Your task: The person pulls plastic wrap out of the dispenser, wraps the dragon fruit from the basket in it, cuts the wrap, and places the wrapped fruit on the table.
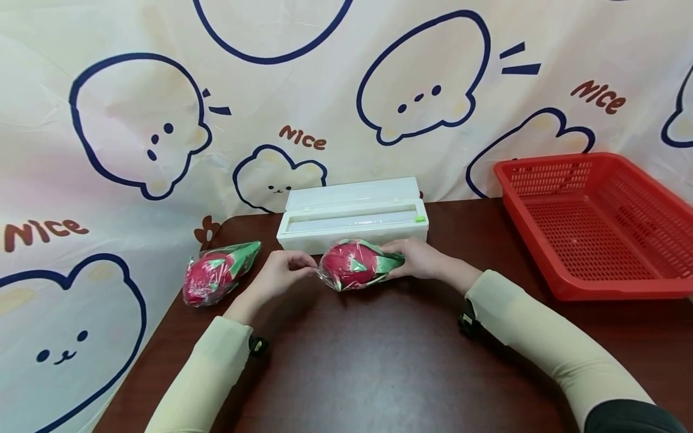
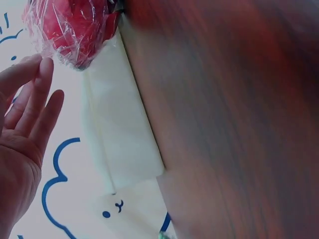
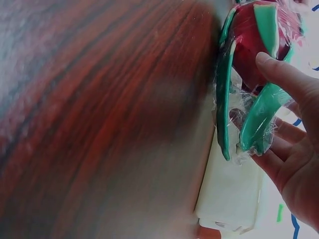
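A red dragon fruit [image 1: 351, 264] with green scales, covered in clear plastic wrap, is held up over the table. My right hand [image 1: 417, 258] grips it around its green leafy end, the thumb [image 3: 286, 74] on the near side and fingers behind. At the fruit's other end, my left hand [image 1: 278, 273] pinches the edge of the plastic wrap [image 2: 50, 47] between thumb and fingertip. Left of that hand, a second wrapped dragon fruit [image 1: 208, 276] lies on the table. Just behind the held fruit stands a white wrap dispenser box [image 1: 308, 242] with its lid up.
A red perforated plastic basket [image 1: 574, 288] sits at the right of the dark brown table [image 1: 346, 373]. Behind the table hangs a pale cloth [image 1: 325, 90] printed with cartoon bears. Bands with small devices are on both wrists.
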